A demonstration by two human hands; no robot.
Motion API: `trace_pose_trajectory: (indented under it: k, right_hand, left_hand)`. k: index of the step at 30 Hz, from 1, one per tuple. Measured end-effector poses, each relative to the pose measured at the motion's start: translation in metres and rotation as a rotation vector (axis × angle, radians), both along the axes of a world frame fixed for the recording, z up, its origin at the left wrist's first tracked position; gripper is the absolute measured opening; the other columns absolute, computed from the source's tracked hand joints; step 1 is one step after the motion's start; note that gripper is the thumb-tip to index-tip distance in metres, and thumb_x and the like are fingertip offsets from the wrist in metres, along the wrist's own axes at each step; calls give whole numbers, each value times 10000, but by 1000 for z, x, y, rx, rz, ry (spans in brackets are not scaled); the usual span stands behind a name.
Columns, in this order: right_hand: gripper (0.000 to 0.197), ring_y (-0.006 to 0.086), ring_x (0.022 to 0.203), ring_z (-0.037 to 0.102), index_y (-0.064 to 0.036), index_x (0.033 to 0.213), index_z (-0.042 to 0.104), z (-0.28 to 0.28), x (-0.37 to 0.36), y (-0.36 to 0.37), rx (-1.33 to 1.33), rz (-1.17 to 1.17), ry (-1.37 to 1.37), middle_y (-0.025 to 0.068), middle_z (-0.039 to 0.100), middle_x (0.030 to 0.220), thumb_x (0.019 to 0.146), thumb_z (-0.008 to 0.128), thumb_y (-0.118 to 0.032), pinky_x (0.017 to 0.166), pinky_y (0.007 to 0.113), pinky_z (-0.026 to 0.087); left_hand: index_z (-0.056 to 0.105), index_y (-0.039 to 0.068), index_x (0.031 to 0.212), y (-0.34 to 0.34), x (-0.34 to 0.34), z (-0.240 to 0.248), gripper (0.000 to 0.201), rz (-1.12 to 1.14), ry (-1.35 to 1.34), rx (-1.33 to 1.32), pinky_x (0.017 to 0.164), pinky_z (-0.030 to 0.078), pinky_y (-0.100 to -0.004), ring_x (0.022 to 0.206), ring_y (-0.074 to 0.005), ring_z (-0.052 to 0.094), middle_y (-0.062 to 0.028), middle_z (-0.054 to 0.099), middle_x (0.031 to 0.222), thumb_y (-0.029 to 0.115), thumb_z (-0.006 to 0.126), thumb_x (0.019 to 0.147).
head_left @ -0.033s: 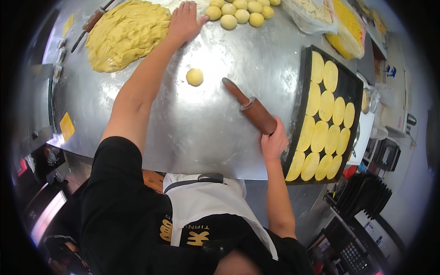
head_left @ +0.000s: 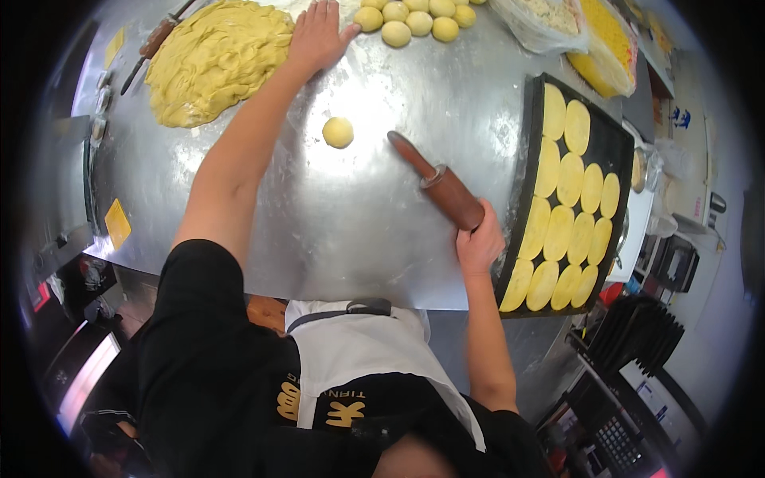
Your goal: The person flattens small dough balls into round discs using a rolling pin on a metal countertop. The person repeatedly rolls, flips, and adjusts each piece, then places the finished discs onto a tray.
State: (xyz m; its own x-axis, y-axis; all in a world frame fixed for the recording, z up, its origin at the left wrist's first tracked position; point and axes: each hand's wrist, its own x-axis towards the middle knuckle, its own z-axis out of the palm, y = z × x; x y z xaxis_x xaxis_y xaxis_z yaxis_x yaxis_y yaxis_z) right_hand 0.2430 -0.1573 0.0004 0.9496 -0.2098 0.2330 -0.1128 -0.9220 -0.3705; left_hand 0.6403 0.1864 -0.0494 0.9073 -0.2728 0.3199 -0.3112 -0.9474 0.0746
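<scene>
My left hand (head_left: 320, 38) reaches to the far side of the steel table, fingers stretched out over a floury patch. It lies between a big mass of yellow dough (head_left: 215, 64) and a group of round dough balls (head_left: 396, 33), its thumb close to the nearest ball. A single dough ball (head_left: 338, 132) sits alone nearer to me. My right hand (head_left: 480, 243) is closed around the near handle of a brown wooden rolling pin (head_left: 451, 197), which slants away to the left. The pin's far handle points toward the lone ball, apart from it.
On the right, a black baking tray (head_left: 610, 151) carries rows of flat yellow dough ovals (head_left: 570, 179). Behind it stand bags of pale (head_left: 542, 20) and yellow filling (head_left: 606, 48). A second rolling pin (head_left: 159, 38) and a yellow scraper (head_left: 117, 224) lie at the left.
</scene>
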Motion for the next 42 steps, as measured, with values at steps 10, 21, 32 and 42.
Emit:
trace_pose_trajectory:
  k: [10, 21, 32, 42]
  right_hand:
    - [468, 410, 968, 732, -93, 1309, 668, -10, -1, -1, 21, -65, 20, 159, 764, 1087, 850, 751, -139, 826, 479, 581]
    - [424, 454, 1002, 717, -105, 1306, 672, 0, 2, 2, 54, -117, 123, 187, 767, 1112, 892, 729, -177, 857, 527, 556]
    - [444, 407, 1056, 717, -138, 1324, 643, -5, 3, -5, 76, -58, 102, 147, 765, 1166, 884, 705, -151, 876, 532, 556]
    - [420, 379, 1022, 720, -152, 1269, 631, 0, 6, -6, 160, 2, 63, 123, 760, 1118, 860, 725, -117, 832, 515, 561]
  left_hand:
    - [538, 38, 1547, -4, -140, 71, 567, -15, 68, -337, 1184, 424, -540, 1402, -489, 509, -316, 513, 1546, 305, 649, 1059]
    - [598, 44, 1123, -57, -242, 82, 491, 205, 376, -210, 784, 571, -473, 927, -358, 671, -161, 633, 1062, 494, 728, 978]
    - [545, 8, 1146, -64, -349, 82, 452, 377, 520, -293, 817, 575, -535, 997, -428, 691, -240, 636, 1106, 385, 738, 989]
    - [542, -29, 1149, -61, -383, 94, 652, 455, 463, -216, 791, 594, -517, 975, -441, 705, -253, 634, 1148, 537, 777, 929]
